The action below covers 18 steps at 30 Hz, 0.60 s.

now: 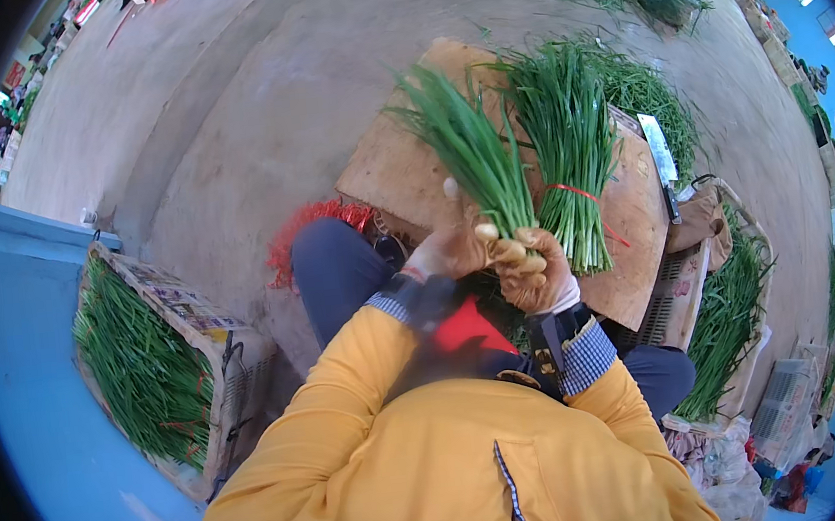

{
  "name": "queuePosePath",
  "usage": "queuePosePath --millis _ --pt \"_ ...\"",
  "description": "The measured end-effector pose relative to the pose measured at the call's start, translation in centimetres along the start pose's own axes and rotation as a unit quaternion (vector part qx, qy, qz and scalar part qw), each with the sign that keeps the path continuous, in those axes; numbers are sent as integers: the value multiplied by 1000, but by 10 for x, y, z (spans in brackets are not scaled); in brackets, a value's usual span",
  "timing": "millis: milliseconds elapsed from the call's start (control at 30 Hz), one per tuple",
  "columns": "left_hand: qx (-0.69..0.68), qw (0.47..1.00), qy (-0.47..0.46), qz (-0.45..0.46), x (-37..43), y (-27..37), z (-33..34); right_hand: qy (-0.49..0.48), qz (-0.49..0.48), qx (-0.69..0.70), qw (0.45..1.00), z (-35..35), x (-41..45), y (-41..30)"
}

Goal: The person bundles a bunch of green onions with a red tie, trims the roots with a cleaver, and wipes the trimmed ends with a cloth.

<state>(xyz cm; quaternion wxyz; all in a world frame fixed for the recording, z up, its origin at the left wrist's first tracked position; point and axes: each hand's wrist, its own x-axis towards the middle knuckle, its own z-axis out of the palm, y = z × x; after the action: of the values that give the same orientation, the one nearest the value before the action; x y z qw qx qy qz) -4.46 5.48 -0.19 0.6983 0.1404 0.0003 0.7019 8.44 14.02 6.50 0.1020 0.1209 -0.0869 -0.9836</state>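
Observation:
My right hand [535, 268], in a stained glove, is shut around the base of a loose bunch of green garlic chives [479, 153]. The leaves of this bunch point away from me and are a little blurred. Beside it my left hand [454, 248], also gloved, is blurred by motion near the stem ends; whether it grips anything cannot be made out. A larger chive bundle [569, 148], tied with a red band [571, 191], lies on the wooden board [385, 162] just right of the held bunch.
A cleaver [657, 154] rests at the board's right edge. Chive-filled plastic crates stand at left [144, 362] and right [729, 321]. Red ties [313, 229] lie by my left knee. Loose chives [647, 99] are heaped beyond the board. A blue wall [35, 357] is at left.

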Motion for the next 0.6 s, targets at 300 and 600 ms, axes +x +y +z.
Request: queuePosePath --millis 300,600 --pt "-70 973 82 203 33 37 47 -65 -5 -16 998 -8 -7 18" --pt "-72 929 272 241 8 65 39 241 -341 -684 598 -1 -49 24"
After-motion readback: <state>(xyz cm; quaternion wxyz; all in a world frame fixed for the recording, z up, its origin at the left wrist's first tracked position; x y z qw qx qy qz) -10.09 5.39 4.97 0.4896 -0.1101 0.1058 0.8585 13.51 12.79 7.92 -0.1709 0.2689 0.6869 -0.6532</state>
